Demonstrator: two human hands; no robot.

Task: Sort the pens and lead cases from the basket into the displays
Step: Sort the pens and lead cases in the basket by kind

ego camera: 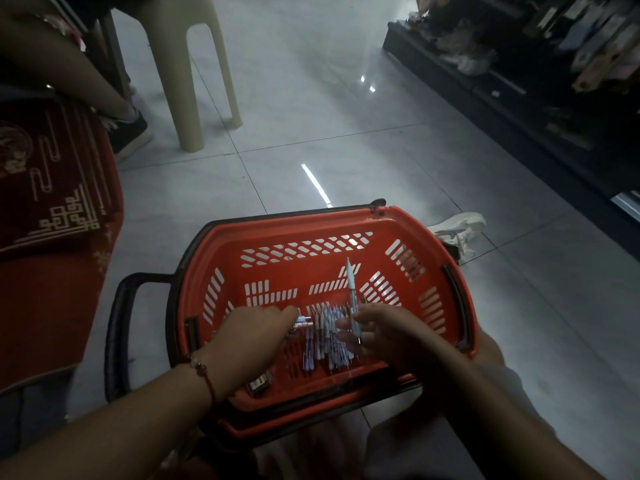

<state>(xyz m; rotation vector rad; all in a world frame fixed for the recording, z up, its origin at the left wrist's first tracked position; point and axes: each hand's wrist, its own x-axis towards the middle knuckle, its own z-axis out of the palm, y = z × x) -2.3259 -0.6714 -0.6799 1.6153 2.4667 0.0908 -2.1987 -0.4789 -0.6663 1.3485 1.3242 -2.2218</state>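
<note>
right hand (377, 332) fingers pinch one pen (352, 296) upright; left hand (256, 329) fingers reach loosely toward pens (322, 336) lying lengthwise between both hands.

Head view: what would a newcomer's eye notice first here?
First the red basket on the pale tiled floor, low in the middle. Inside it, both hands work over a pile of pens; the right hand holds one light blue pen upright, the left hand reaches in.

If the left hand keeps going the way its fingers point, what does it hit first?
Most likely the pile of pens in the red basket: the left hand points rightward at it, fingertips already touching a pink pen. Depth is hard to judge.
</note>
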